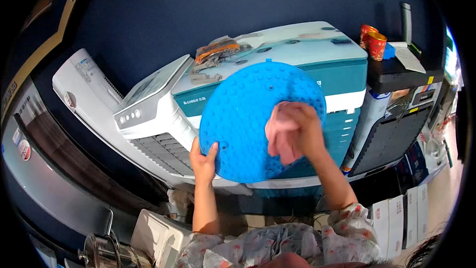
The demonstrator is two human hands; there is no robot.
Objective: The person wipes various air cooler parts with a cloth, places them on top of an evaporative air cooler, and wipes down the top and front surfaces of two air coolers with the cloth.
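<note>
Left hand (204, 161) grips round blue studded plastic mat (243, 119) by its edge — right-hand fingers (302, 114) clench crumpled pink cloth (282, 131) against it

The blue disc (248, 124) looks like plastic, its face rough with raised bumps and lightly glossy; the pink cloth (280, 131) is matt, soft and creased; the teal-and-white cooler (342, 77) has a smooth, glossy top and plastic sides; the smaller white cooler (171, 109) is smooth plastic with a light sheen; the clear bag (202, 59) is thin, crinkled, shiny plastic; the pot (101, 252) is polished metal; the white sheet (410, 59) looks like paper; the dark blue wall (223, 0) is smooth and matt; the patterned sleeve (353, 228) is thin cloth.
</note>
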